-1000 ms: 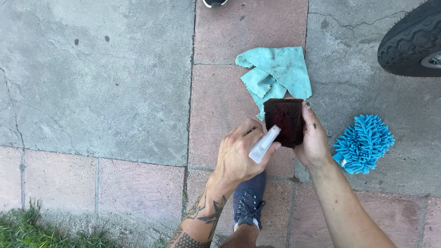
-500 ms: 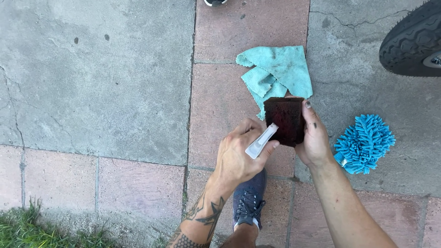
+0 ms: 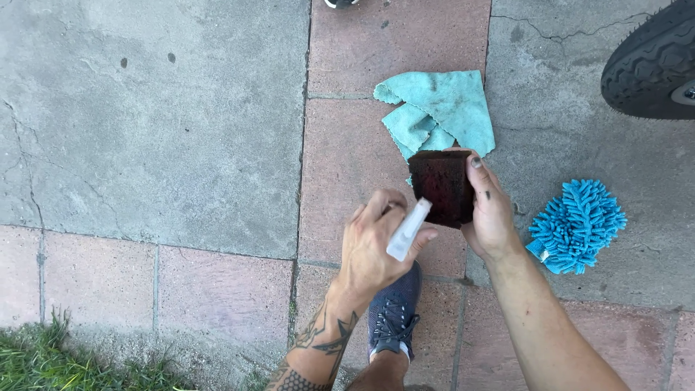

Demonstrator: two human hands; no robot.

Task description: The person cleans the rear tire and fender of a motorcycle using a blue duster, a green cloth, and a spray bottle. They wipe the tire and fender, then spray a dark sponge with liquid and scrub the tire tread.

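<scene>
Paving unchanged; left hand (image 3: 376, 242) tilts spray nozzle (image 3: 407, 230) slightly steeper.

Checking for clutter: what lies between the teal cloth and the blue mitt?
Only bare grey concrete between the teal cloth and the blue mitt, in the head view.

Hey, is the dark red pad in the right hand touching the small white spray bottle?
Cannot tell. In the head view the spray bottle's tip overlaps the dark red pad's edge, hiding any contact or gap.
</scene>
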